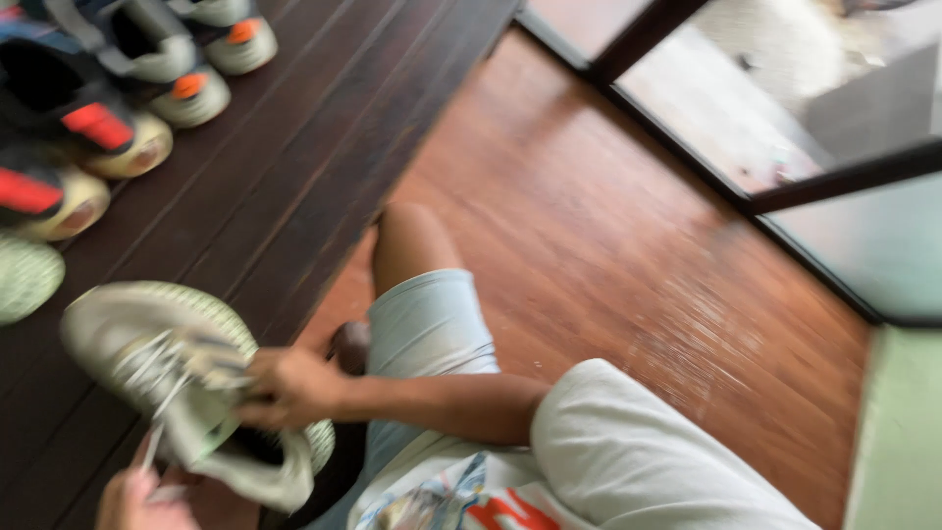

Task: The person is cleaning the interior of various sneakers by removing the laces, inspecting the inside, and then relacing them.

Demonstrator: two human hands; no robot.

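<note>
A pale grey-green sneaker [147, 353] with loose white laces lies tilted over the dark slatted bench [294, 167] at the lower left. My right hand [289, 386] grips it at the tongue and collar, my arm reaching across from the right. My left hand [132, 501] sits at the bottom edge, below the shoe, with fingers pinching a lace end. The frame is blurred by motion, so finger detail is unclear.
Several sneakers line the bench's top left: grey ones with orange tabs [191, 93], black ones with red patches [69, 123], a pale green sole [25, 275]. My bent knee in light shorts [422, 314] is above a reddish wooden floor [608, 245]. Dark-framed glass doors [785, 186] stand at right.
</note>
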